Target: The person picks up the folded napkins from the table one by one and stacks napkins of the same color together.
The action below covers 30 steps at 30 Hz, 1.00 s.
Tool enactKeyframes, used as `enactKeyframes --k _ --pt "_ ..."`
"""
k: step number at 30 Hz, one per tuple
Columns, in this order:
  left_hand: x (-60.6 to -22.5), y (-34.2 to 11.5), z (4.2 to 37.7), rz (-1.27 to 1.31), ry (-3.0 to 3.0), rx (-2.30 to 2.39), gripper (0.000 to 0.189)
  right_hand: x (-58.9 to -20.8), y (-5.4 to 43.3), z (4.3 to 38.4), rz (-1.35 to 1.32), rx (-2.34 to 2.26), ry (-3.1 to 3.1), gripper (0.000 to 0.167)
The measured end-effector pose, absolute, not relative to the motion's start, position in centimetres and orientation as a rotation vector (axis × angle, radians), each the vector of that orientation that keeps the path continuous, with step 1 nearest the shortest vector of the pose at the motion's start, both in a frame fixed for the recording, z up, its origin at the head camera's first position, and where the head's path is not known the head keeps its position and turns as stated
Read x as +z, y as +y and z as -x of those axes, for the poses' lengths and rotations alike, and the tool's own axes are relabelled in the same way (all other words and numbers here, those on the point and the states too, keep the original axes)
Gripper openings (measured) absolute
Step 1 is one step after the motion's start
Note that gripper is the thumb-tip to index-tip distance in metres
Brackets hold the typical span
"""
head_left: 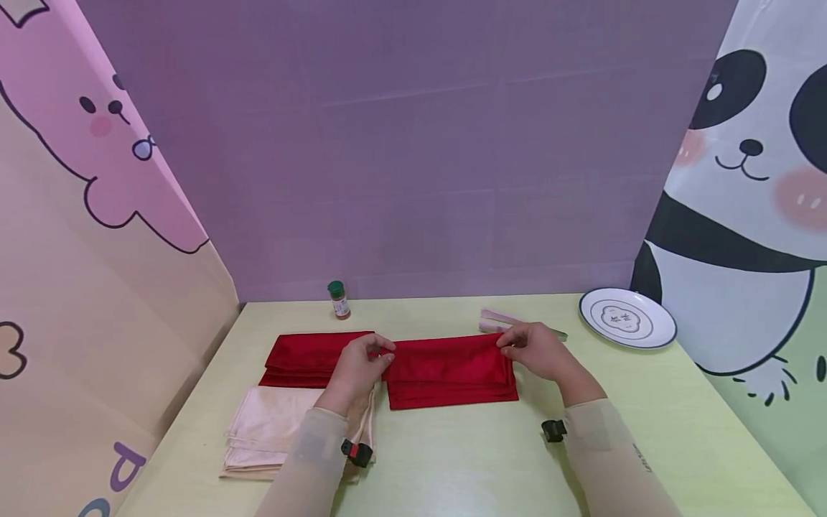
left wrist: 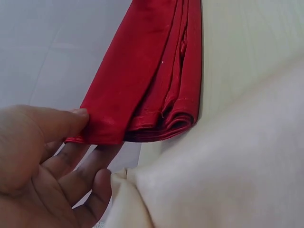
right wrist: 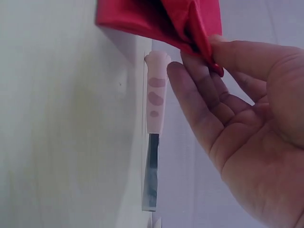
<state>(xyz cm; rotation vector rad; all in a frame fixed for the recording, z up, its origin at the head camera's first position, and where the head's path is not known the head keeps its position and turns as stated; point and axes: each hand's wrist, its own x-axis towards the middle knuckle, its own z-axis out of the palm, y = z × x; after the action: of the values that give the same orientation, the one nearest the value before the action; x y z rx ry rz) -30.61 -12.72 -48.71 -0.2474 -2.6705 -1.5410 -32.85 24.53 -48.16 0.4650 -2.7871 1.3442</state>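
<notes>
Left wrist, hand (left wrist: 45, 175) pinching red cloth (left wrist: 128, 61), top cut off

From above and behind both hands, the head camera faces forward and down, far enough back to take in the left hand (head_left: 357, 368), the right hand (head_left: 541, 352) and the red cloth (head_left: 452, 373) between them. Close behind the left fingers, the left wrist camera faces that cloth; the right one, equally near its hand, shares with the head view the pink-handled utensil (right wrist: 156, 107) beyond the fingers.
</notes>
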Motion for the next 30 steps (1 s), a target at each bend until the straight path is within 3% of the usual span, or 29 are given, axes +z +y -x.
enactKeyframes --k 14,30 --pt "-48.83 -12.53 30.32 0.217 -2.693 -1.633 0.046 -48.26 23.82 32.74 -0.388 1.459 -2.812 0.037" --pt "-48.74 -12.6 30.32 0.209 -2.685 -1.634 0.051 -48.21 23.59 32.72 -0.445 1.457 -2.812 0.059"
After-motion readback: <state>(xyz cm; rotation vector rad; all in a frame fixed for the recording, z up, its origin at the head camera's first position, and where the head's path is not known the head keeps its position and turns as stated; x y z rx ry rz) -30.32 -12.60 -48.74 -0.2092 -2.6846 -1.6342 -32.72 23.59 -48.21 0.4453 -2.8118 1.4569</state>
